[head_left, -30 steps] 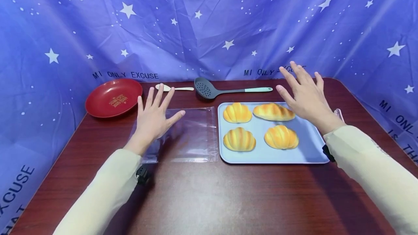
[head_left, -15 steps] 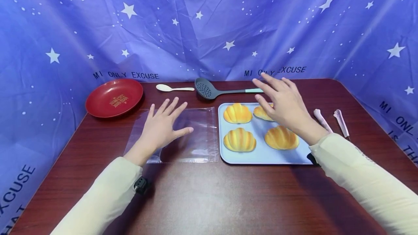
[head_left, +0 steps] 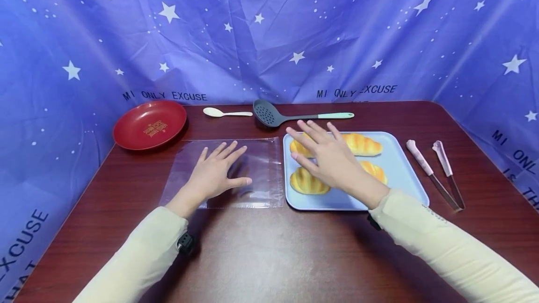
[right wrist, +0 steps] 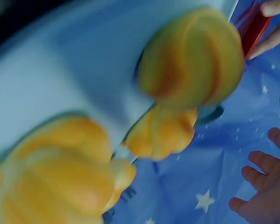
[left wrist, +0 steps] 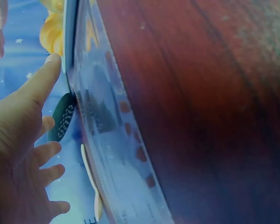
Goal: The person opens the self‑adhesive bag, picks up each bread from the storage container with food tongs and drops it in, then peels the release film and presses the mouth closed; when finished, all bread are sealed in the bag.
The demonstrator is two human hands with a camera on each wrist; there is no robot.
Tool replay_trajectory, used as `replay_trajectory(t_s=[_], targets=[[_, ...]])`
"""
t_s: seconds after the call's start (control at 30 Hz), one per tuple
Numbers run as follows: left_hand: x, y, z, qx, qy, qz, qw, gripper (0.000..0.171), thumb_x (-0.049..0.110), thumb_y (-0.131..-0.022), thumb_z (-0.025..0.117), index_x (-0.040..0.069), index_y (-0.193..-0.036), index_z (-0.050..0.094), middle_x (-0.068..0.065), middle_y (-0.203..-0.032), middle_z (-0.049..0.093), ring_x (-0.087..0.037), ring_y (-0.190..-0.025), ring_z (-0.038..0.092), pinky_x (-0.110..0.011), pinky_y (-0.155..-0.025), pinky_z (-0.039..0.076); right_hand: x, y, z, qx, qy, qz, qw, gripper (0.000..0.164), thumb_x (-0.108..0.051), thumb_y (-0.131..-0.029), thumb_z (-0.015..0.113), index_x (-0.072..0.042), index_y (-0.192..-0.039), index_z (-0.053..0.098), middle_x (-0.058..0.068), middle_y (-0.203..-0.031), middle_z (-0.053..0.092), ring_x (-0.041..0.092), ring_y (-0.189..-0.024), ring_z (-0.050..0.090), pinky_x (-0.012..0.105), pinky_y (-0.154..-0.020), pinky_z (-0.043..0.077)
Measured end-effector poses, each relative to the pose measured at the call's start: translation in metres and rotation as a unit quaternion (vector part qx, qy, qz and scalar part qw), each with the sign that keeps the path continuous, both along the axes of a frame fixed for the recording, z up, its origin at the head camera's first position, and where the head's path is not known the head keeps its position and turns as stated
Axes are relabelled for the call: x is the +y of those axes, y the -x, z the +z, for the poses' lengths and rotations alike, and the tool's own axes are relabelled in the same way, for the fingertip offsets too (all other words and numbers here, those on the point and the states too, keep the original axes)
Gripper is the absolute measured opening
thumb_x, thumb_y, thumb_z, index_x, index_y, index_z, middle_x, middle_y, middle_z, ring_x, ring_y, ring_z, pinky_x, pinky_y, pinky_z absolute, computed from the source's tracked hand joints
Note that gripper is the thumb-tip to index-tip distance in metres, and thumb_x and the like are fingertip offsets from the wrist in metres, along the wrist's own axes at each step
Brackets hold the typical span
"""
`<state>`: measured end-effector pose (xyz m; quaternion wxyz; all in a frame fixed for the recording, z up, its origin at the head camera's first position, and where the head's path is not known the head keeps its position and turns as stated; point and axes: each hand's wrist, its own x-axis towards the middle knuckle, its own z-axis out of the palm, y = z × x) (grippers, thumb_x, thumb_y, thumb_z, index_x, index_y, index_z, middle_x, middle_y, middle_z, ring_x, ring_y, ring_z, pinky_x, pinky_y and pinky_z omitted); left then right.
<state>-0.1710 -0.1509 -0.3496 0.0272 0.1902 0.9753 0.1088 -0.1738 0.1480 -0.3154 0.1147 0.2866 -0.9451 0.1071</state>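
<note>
My left hand hovers with spread fingers over a clear plastic bag that lies flat on the table. Nothing is in its grasp, and the left wrist view shows the fingers apart from the bag. Above the light blue tray, my right hand is spread and holds nothing. Beneath it are croissant-shaped breads, one at the front left and a longer bread behind. The hand partly covers the back-left bread and the front-right bread.
Metal tongs with pale handles lie right of the tray. A dark skimmer with a mint handle end and a white spoon lie along the back. A red plate stands at the back left. A starry curtain surrounds the table.
My right hand has moved left and nearer across the tray, uncovering the tongs and covering other breads. My left hand has shifted slightly right and nearer over the bag. Both remain spread.
</note>
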Motion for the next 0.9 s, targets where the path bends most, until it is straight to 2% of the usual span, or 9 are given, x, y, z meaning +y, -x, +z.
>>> replay_trajectory(t_s=[0.27, 0.43, 0.63, 0.73, 0.9], targets=[[0.001, 0.01, -0.012, -0.023, -0.004, -0.002, 0.9997, 0.091, 0.063, -0.087, 0.07, 0.019, -0.159, 0.038, -0.013, -0.164, 0.031, -0.039, -0.151, 0.025, -0.07, -0.117, 0.015, -0.024, -0.012, -0.016, 0.004, -0.038, 0.032, 0.999, 0.057, -0.046, -0.104, 0.053, -0.021, -0.154, 0.047, 0.009, -0.16, 0.04, 0.03, -0.149, 0.034, 0.061, -0.121, 0.015], [0.0, 0.016, -0.018, -0.052, 0.002, 0.0, 0.9987, 0.095, 0.067, -0.086, 0.069, 0.02, -0.161, 0.033, -0.012, -0.166, 0.026, -0.039, -0.153, 0.02, -0.07, -0.118, 0.011, -0.034, -0.018, -0.026, -0.025, -0.091, 0.035, 0.995, 0.057, -0.047, -0.105, 0.051, -0.02, -0.155, 0.046, 0.007, -0.16, 0.04, 0.029, -0.15, 0.032, 0.062, -0.121, 0.013], [-0.007, 0.015, -0.018, -0.086, 0.006, 0.017, 0.9961, 0.097, 0.066, -0.086, 0.069, 0.019, -0.162, 0.03, -0.013, -0.167, 0.021, -0.04, -0.153, 0.016, -0.07, -0.118, 0.007, -0.041, -0.024, -0.03, -0.056, -0.134, 0.056, 0.988, 0.057, -0.043, -0.105, 0.051, -0.014, -0.154, 0.047, 0.009, -0.158, 0.043, 0.029, -0.15, 0.031, 0.058, -0.123, 0.01], [-0.011, 0.014, -0.019, -0.099, 0.006, 0.019, 0.9948, 0.096, 0.066, -0.087, 0.068, 0.019, -0.162, 0.03, -0.014, -0.167, 0.021, -0.04, -0.154, 0.015, -0.07, -0.118, 0.007, -0.045, -0.025, -0.032, -0.045, -0.136, 0.081, 0.986, 0.054, -0.039, -0.104, 0.055, -0.007, -0.147, 0.054, 0.012, -0.153, 0.05, 0.03, -0.146, 0.039, 0.054, -0.124, 0.014], [-0.016, 0.013, -0.02, -0.101, 0.009, 0.016, 0.9947, 0.095, 0.065, -0.088, 0.068, 0.017, -0.161, 0.032, -0.015, -0.167, 0.022, -0.042, -0.153, 0.016, -0.071, -0.117, 0.011, -0.054, -0.025, -0.037, 0.012, -0.151, 0.114, 0.982, 0.046, -0.034, -0.1, 0.063, -0.001, -0.132, 0.066, 0.015, -0.138, 0.063, 0.03, -0.133, 0.056, 0.052, -0.12, 0.028]])
